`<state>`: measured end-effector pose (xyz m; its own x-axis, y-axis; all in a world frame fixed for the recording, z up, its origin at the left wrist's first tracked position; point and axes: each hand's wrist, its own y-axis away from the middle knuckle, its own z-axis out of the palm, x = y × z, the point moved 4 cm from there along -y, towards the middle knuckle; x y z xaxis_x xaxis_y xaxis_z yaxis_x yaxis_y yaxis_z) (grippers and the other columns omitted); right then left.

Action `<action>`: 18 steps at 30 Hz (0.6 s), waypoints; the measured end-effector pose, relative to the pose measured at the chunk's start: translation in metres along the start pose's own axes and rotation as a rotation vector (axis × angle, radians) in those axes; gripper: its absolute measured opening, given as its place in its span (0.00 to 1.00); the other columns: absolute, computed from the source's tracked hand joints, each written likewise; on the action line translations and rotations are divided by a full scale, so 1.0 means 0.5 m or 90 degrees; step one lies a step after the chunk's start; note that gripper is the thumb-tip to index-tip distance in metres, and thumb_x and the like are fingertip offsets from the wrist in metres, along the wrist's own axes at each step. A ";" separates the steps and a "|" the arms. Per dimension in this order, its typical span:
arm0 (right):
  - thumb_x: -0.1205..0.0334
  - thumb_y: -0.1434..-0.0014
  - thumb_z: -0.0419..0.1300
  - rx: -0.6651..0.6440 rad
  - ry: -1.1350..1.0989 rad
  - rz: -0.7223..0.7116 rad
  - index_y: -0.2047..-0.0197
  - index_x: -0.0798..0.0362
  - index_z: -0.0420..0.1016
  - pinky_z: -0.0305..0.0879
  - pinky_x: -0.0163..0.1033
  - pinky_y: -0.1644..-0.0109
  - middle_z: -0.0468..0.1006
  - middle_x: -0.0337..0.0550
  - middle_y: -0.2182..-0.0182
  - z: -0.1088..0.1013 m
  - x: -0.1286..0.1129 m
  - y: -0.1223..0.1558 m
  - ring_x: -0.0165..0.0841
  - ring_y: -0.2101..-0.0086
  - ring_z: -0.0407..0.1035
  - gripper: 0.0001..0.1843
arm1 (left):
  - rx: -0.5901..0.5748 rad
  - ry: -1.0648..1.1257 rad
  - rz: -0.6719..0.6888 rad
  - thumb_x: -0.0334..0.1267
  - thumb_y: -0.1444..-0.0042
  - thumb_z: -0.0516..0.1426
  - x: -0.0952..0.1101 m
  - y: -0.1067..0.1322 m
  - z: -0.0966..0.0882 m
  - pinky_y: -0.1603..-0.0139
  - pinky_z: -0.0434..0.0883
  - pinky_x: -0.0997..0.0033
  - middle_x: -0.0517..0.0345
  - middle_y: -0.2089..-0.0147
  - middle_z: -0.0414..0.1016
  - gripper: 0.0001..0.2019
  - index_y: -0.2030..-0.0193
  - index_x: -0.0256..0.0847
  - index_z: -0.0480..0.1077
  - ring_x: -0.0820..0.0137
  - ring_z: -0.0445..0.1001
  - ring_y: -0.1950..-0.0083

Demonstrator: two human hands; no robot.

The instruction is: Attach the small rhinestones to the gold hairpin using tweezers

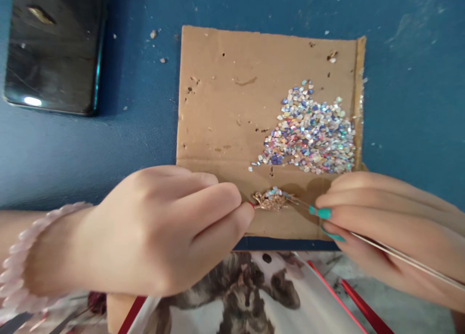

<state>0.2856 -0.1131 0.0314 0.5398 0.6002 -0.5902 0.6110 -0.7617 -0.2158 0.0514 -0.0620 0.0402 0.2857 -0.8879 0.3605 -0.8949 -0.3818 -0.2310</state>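
Small gold-coloured openwork jewelry piece (271, 200) with pale chips on its upper part lies just over the near part of a cardboard sheet (218, 92). My left hand (174, 227) is closed on its left end, and the fingertips' exact grip is partly hidden. From the right, my right hand (378, 222), with teal nails, pinches slim metal tweezers (300, 204). Their fine tips meet the right edge of the gold piece; whether a chip sits between them is too small to tell. Beyond both hands, a loose pile of multicoloured shiny chips (312, 135) covers the sheet's right side.
A dark phone (54, 53) lies at the far left on the blue tabletop (141, 121). Several small crumbs dot the table. The cardboard has a folded right edge (359, 82). Below the table's near edge is a printed white cloth (247, 295) with red trim.
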 end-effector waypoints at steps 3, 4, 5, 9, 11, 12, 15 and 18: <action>0.65 0.32 0.57 0.022 0.014 0.030 0.53 0.48 0.71 0.75 0.44 0.57 0.77 0.46 0.60 -0.004 0.004 0.001 0.36 0.60 0.72 0.06 | -0.018 -0.003 0.016 0.31 0.27 0.44 0.001 -0.004 -0.001 0.81 0.66 0.61 0.59 0.66 0.80 0.19 0.61 0.40 0.75 0.70 0.69 0.75; 0.65 0.32 0.57 0.025 0.015 0.033 0.53 0.48 0.71 0.75 0.44 0.58 0.77 0.45 0.60 -0.004 0.004 0.002 0.36 0.61 0.72 0.06 | -0.024 -0.003 0.020 0.31 0.27 0.44 0.002 -0.005 0.000 0.81 0.66 0.62 0.59 0.66 0.81 0.19 0.61 0.40 0.76 0.70 0.70 0.75; 0.65 0.33 0.57 0.024 0.013 0.035 0.53 0.48 0.72 0.75 0.45 0.58 0.77 0.45 0.61 -0.004 0.004 0.002 0.36 0.62 0.72 0.06 | -0.024 -0.004 0.017 0.31 0.27 0.44 0.003 -0.005 0.001 0.81 0.66 0.62 0.59 0.66 0.80 0.20 0.61 0.40 0.76 0.70 0.69 0.75; 0.66 0.31 0.55 0.036 0.002 0.058 0.54 0.48 0.72 0.73 0.46 0.60 0.77 0.46 0.63 -0.001 0.001 0.006 0.36 0.64 0.72 0.06 | 0.012 -0.001 -0.009 0.32 0.27 0.44 0.005 0.004 0.007 0.79 0.64 0.60 0.60 0.66 0.79 0.17 0.59 0.42 0.74 0.69 0.68 0.75; 0.65 0.30 0.54 0.056 -0.004 0.076 0.56 0.49 0.72 0.72 0.45 0.61 0.76 0.46 0.63 0.001 -0.004 0.005 0.35 0.64 0.72 0.06 | 0.022 0.003 -0.016 0.33 0.27 0.45 0.006 0.010 0.012 0.78 0.64 0.60 0.60 0.66 0.79 0.15 0.57 0.42 0.73 0.69 0.68 0.74; 0.64 0.29 0.53 0.062 -0.006 0.082 0.57 0.49 0.72 0.72 0.45 0.61 0.76 0.46 0.64 0.003 -0.007 0.004 0.35 0.64 0.71 0.07 | 0.020 0.003 -0.015 0.33 0.27 0.45 0.006 0.012 0.014 0.78 0.64 0.60 0.61 0.65 0.79 0.14 0.56 0.42 0.72 0.69 0.68 0.74; 0.61 0.29 0.53 0.090 -0.007 0.119 0.60 0.49 0.73 0.72 0.45 0.61 0.76 0.44 0.66 0.006 -0.012 -0.001 0.35 0.65 0.71 0.08 | 0.017 0.009 -0.017 0.34 0.27 0.46 0.005 0.014 0.016 0.78 0.64 0.59 0.61 0.65 0.78 0.13 0.55 0.42 0.71 0.69 0.70 0.73; 0.65 0.31 0.56 0.075 -0.027 0.129 0.59 0.48 0.73 0.74 0.44 0.59 0.77 0.43 0.65 0.003 -0.007 -0.004 0.34 0.66 0.71 0.06 | 0.015 0.017 -0.022 0.34 0.27 0.46 0.004 0.011 0.015 0.78 0.63 0.58 0.61 0.65 0.78 0.13 0.56 0.42 0.72 0.69 0.71 0.72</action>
<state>0.2816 -0.1139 0.0325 0.6180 0.4237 -0.6622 0.4199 -0.8900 -0.1777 0.0494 -0.0680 0.0330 0.3065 -0.8669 0.3931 -0.8764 -0.4182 -0.2387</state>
